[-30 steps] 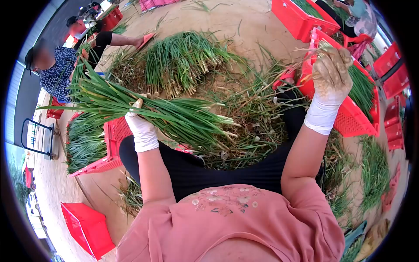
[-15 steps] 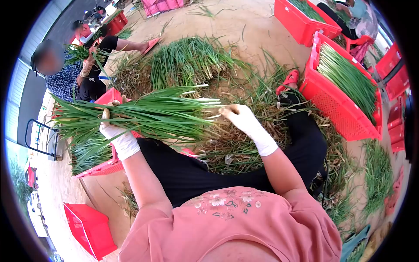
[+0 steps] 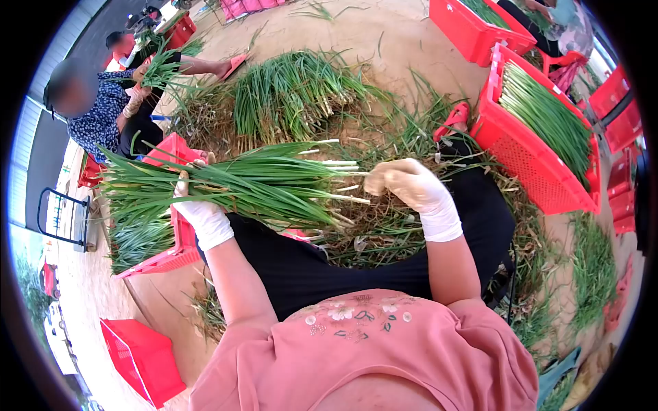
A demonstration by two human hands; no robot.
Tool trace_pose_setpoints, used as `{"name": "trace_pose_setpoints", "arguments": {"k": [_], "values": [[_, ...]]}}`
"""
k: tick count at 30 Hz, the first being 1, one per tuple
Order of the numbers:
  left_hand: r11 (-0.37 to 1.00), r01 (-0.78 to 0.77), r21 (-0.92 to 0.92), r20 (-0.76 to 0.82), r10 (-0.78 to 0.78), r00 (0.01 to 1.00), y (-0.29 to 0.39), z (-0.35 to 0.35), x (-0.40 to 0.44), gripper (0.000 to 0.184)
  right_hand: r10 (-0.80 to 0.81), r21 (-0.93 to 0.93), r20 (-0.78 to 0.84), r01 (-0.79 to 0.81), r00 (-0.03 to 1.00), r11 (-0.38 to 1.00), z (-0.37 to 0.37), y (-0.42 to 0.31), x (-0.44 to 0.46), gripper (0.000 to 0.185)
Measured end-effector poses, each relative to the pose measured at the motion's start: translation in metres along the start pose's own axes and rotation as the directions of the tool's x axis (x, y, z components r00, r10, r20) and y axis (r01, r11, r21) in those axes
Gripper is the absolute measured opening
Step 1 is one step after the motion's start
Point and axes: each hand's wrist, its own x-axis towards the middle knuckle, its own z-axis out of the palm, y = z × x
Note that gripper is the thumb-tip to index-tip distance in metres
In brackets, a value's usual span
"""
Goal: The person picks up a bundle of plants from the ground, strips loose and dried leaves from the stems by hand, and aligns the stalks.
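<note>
1. While the left hand (image 3: 199,209), in a pale glove, was closed around a bunch of long green stalks (image 3: 267,181), its thumb lay over the near side and its fingertips showed beyond the far side.
2. The bunch lay across that grip, held above the person's lap: leaves spread out to the left of the hand, and the longer part ran right to uneven pale ends. The hold was nearer the leafy end than the pale one.
3. The right hand (image 3: 410,185), also gloved, was just beside those pale ends, its fingers bent and drawn together; whether it touched or pinched a stalk could not be told.
4. Below the left side of the bunch stood a red crate (image 3: 188,240) of greens. Loose litter (image 3: 384,240) covered the ground under the pale ends and right hand.
5. Farther ahead lay a heap of stalks (image 3: 288,92); to the right, a larger red crate (image 3: 528,171) held neatly laid stalks (image 3: 541,120).
</note>
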Motion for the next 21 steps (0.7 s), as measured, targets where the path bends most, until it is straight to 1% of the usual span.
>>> {"name": "trace_pose_setpoints", "arguments": {"k": [1, 2, 3, 5, 6, 7, 8, 9, 11, 12, 13, 15, 16, 17, 19, 20, 21], "values": [[1.0, 0.0, -0.001, -0.003, 0.0, 1.0, 0.0, -0.001, 0.0, 0.023, 0.161, -0.364, -0.243, -0.244, 0.956, 0.899, 0.004, 0.012, 0.002, 0.031], [1.0, 0.007, -0.005, 0.049, -0.006, 0.999, 0.001, -0.001, 0.002, 0.022, 0.251, -0.596, -0.326, -0.404, 0.912, 0.694, -0.001, 0.031, 0.006, 0.041], [1.0, 0.014, -0.008, 0.102, -0.013, 0.995, 0.002, -0.001, 0.003, 0.021, 0.181, -0.764, -0.459, -0.491, 0.87, 0.42, -0.007, 0.062, 0.006, 0.046], [1.0, 0.005, -0.012, 0.106, -0.003, 0.994, -0.001, -0.001, 0.004, 0.02, 0.119, -0.762, -0.546, -0.55, 0.829, 0.342, -0.004, 0.086, 0.013, 0.051], [0.999, 0.019, -0.025, 0.106, -0.017, 0.994, -0.001, 0.001, 0.004, 0.02, 0.201, -0.709, -0.533, -0.563, 0.822, 0.425, -0.01, 0.102, 0.015, 0.051], [0.999, 0.034, -0.04, 0.106, -0.029, 0.994, -0.002, 0.002, 0.004, 0.02, 0.278, -0.647, -0.509, -0.576, 0.814, 0.5, -0.006, 0.102, 0.021, 0.052], [0.998, 0.039, -0.051, 0.091, -0.034, 0.995, -0.004, 0.005, 0.003, 0.02, 0.308, -0.613, -0.519, -0.598, 0.797, 0.516, -0.003, 0.099, 0.021, 0.044], [0.998, 0.043, -0.048, 0.096, -0.038, 0.995, -0.006, 0.006, 0.002, 0.02, 0.305, -0.609, -0.523, -0.599, 0.796, 0.52, -0.001, 0.095, 0.023, 0.044], [0.995, 0.079, -0.052, 0.078, -0.075, 0.994, -0.011, 0.008, 0.001, 0.02, 0.413, -0.529, -0.494, -0.642, 0.765, 0.555, 0.001, 0.085, 0.027, 0.046], [0.995, 0.085, -0.044, 0.04, -0.083, 0.996, -0.014, 0.008, 0.002, 0.02, 0.412, -0.474, -0.517, -0.651, 0.751, 0.593, 0.005, 0.081, 0.027, 0.042], [0.995, 0.092, -0.041, 0.043, -0.09, 0.995, -0.016, 0.006, 0.002, 0.02, 0.412, -0.468, -0.521, -0.654, 0.748, 0.595, 0.003, 0.084, 0.026, 0.042], [0.999, 0.054, -0.006, 0.132, -0.053, 0.99, -0.017, 0.004, 0.004, 0.022, 0.342, -0.253, -0.435, -0.478, 0.833, 0.841, -0.003, 0.095, 0.024, 0.036], [0.998, 0.066, 0.005, 0.129, -0.066, 0.989, -0.018, 0.005, 0.003, 0.021, 0.413, -0.135, -0.417, -0.504, 0.81, 0.853, -0.005, 0.094, 0.025, 0.031], [0.998, 0.068, 0.007, 0.13, -0.068, 0.989, -0.019, 0.006, 0.003, 0.021, 0.412, -0.133, -0.418, -0.503, 0.81, 0.854, -0.004, 0.093, 0.024, 0.031], [0.997, 0.076, 0.002, 0.11, -0.076, 0.991, -0.02, 0.008, 0.001, 0.02, 0.407, -0.216, -0.414, -0.522, 0.814, 0.825, -0.003, 0.089, 0.024, 0.031], [0.997, 0.077, 0.004, 0.11, -0.078, 0.991, -0.02, 0.007, 0.001, 0.02, 0.388, -0.237, -0.458, -0.53, 0.8, 0.814, -0.003, 0.098, 0.022, 0.03], [0.997, 0.077, 0.0, 0.103, -0.077, 0.992, -0.02, 0.006, 0.002, 0.02, 0.389, -0.234, -0.458, -0.531, 0.799, 0.814, -0.005, 0.103, 0.021, 0.03]]}}
